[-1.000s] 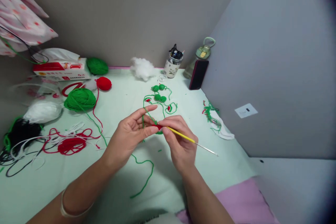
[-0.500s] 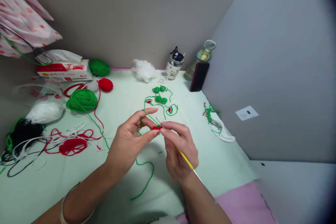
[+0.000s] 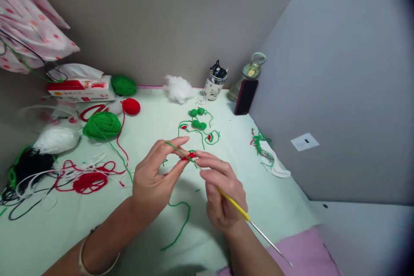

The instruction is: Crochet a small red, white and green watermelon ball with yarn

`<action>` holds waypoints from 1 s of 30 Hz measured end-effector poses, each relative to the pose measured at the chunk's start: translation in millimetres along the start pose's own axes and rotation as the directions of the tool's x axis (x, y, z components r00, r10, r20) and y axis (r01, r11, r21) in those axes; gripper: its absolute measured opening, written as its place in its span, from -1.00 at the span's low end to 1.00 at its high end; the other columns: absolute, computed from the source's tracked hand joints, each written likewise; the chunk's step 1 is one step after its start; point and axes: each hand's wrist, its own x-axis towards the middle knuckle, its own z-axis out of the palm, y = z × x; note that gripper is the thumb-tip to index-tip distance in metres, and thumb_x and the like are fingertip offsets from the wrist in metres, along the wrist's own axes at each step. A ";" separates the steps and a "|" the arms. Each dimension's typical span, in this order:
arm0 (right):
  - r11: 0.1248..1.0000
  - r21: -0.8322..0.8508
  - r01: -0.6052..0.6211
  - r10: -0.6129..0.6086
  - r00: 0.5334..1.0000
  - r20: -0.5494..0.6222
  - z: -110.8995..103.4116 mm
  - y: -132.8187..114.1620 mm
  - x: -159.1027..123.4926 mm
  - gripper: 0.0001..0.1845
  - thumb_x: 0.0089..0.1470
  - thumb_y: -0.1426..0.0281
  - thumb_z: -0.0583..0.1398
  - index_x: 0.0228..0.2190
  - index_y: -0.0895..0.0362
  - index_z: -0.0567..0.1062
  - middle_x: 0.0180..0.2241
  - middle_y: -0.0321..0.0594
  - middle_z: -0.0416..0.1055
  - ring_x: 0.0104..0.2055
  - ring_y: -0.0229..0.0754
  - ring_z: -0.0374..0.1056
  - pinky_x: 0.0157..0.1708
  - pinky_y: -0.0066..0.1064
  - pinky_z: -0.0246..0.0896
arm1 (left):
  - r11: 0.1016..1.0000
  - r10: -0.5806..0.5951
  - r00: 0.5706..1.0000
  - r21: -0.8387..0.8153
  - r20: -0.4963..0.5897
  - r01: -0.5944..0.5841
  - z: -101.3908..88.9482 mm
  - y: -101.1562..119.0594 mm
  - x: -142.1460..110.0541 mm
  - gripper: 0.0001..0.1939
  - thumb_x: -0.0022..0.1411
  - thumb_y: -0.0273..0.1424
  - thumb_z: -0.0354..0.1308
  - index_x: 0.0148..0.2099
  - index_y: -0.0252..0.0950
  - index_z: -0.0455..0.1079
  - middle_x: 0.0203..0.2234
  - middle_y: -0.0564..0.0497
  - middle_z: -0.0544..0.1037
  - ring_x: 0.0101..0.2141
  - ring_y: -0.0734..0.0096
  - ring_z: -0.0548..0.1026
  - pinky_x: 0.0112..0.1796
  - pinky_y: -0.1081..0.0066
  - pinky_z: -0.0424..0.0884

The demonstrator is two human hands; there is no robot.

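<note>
Yarn (image 3: 101, 125) in a green ball sits at the left, its strand running toward the near side and the left hand (image 3: 148, 177). That hand is clamped on a small crocheted piece (image 3: 187, 156), thumb against it, with a green strand over the raised index finger. Mid-scene, on the cloth (image 3: 155, 116) to the far side of the hands, lie 4 small green balls (image 3: 196, 123) and 2 red-and-green slices (image 3: 211, 138); these look made, apart from trailing ends. The held piece seems partly worked: red done, green edging probably left. It is narrow and mostly red, with green toward its right end; single stitches are too small to tell. Rightmost, the right hand (image 3: 231, 181) is closed round a crochet hook (image 3: 237, 207), its tip directed at the piece.
</note>
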 end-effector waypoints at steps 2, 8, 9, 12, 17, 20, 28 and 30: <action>1.000 0.006 -0.018 0.018 1.000 0.004 -0.7 -0.8 0.6 -0.67 0.33 0.58 0.04 0.01 0.13 0.48 -0.07 0.03 0.54 0.13 0.05 0.51 0.01 0.04 0.57 | 0.996 0.079 0.997 0.035 -0.002 -0.079 -0.4 -2.0 1.4 -0.48 0.28 -0.65 0.26 0.20 -0.09 0.49 -0.23 0.05 0.62 -0.20 0.36 0.57 -0.05 0.32 0.49; 0.997 0.035 -0.072 0.071 0.997 0.015 -2.7 -2.3 0.2 -0.68 0.31 0.59 0.05 -0.02 0.13 0.49 -0.09 0.01 0.54 0.12 0.02 0.51 0.05 0.00 0.55 | 0.919 0.340 0.938 0.186 0.069 -0.347 -4.9 -4.3 8.2 -0.42 0.27 -0.71 0.25 0.25 -0.15 0.41 -0.27 0.03 0.64 -0.21 0.34 0.57 -0.13 0.31 0.55; 0.996 0.030 -0.082 0.081 0.997 0.014 -2.7 -2.5 0.3 -0.68 0.31 0.59 0.05 -0.02 0.12 0.49 -0.09 -0.01 0.54 0.11 0.01 0.52 0.04 0.00 0.56 | 0.901 0.371 0.925 0.209 0.083 -0.380 -5.4 -4.8 9.3 -0.43 0.27 -0.71 0.25 0.25 -0.17 0.41 -0.27 0.02 0.64 -0.21 0.34 0.57 -0.14 0.30 0.55; 0.994 0.015 -0.105 0.105 0.994 0.001 -2.2 -3.1 0.6 -0.67 0.31 0.59 0.05 -0.02 0.09 0.49 -0.11 -0.04 0.54 0.08 -0.01 0.53 0.02 -0.02 0.57 | 0.857 0.443 0.891 0.244 0.104 -0.454 -6.1 -6.5 11.4 -0.48 0.27 -0.70 0.25 0.21 -0.21 0.42 -0.26 -0.02 0.66 -0.21 0.31 0.58 -0.16 0.28 0.57; 0.988 0.040 -0.147 0.147 0.989 0.020 -2.1 -2.0 1.0 -0.66 0.30 0.62 0.07 -0.02 0.09 0.50 -0.09 -0.05 0.54 0.08 -0.04 0.52 0.05 -0.06 0.54 | 0.848 0.448 0.887 0.261 0.109 -0.461 -5.3 -8.3 12.0 -0.53 0.28 -0.67 0.24 0.17 -0.19 0.44 -0.26 -0.02 0.69 -0.23 0.29 0.62 -0.18 0.28 0.59; 0.968 0.088 -0.235 0.234 0.972 0.014 -2.8 -0.4 1.0 -0.67 0.30 0.61 0.09 -0.05 0.07 0.52 -0.14 -0.11 0.56 0.03 -0.06 0.53 0.06 -0.07 0.53 | 0.851 0.447 0.885 0.244 0.126 -0.465 -4.7 -9.0 11.4 -0.52 0.29 -0.66 0.25 0.18 -0.16 0.43 -0.22 -0.01 0.70 -0.22 0.30 0.63 -0.17 0.29 0.59; 0.999 -0.016 -0.046 0.046 0.999 0.016 -0.7 -0.4 0.9 -0.65 0.31 0.62 0.05 -0.01 0.13 0.52 -0.09 0.02 0.54 0.11 0.03 0.52 0.02 -0.02 0.58 | 0.959 0.214 0.973 0.170 0.085 -0.226 -2.2 -5.0 6.0 -0.53 0.30 -0.64 0.24 0.18 -0.13 0.47 -0.24 0.03 0.65 -0.20 0.36 0.58 -0.10 0.33 0.53; 0.992 -0.123 0.015 -0.012 1.000 0.024 3.1 -1.1 -0.4 -0.63 0.29 0.63 0.09 0.02 0.10 0.51 -0.06 0.00 0.56 0.14 0.03 0.52 0.02 -0.08 0.60 | 0.992 0.055 0.997 0.114 0.060 -0.061 -0.2 -1.5 4.1 -0.59 0.30 -0.59 0.25 0.13 -0.14 0.51 -0.21 0.02 0.64 -0.19 0.36 0.58 -0.09 0.33 0.52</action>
